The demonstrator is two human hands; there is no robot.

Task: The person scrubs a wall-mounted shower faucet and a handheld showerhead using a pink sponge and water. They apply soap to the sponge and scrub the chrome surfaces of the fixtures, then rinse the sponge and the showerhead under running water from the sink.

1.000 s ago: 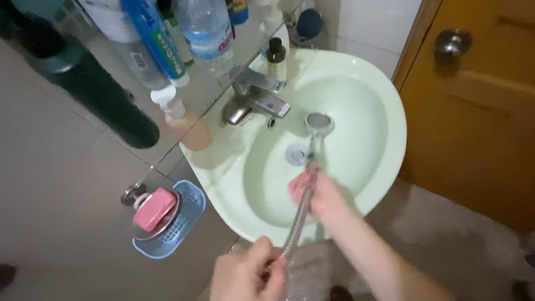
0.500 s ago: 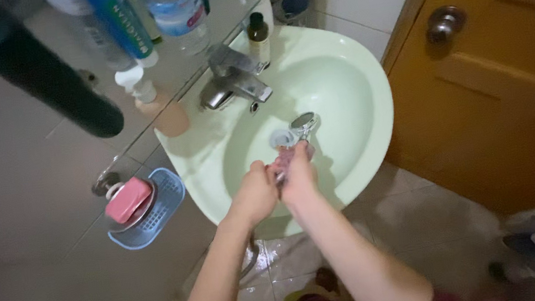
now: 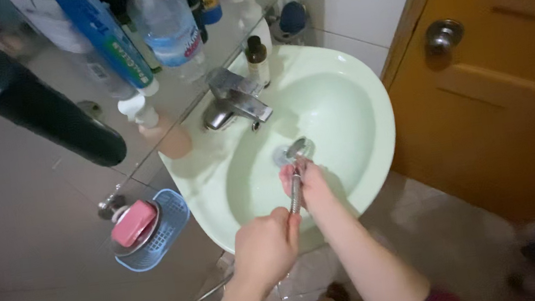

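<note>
Sprayer [image 3: 298,148], frame centre, over sink [image 3: 373,124] drain. Right hand [image 3: 309,183] clamped on its neck; left hand [image 3: 265,246] closed around hose [image 3: 295,195] below. Best kept low, head aimed into basin.

Chrome faucet [image 3: 234,103] at sink's [image 3: 369,90] back rim, small brown bottle [image 3: 257,52] beside it. Pink soap [image 3: 132,223] in blue basket [image 3: 167,232], left wall. Wooden door [image 3: 510,73] right.

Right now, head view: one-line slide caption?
Left hand and right hand grip a metal spray hose over a pale green sink.
</note>
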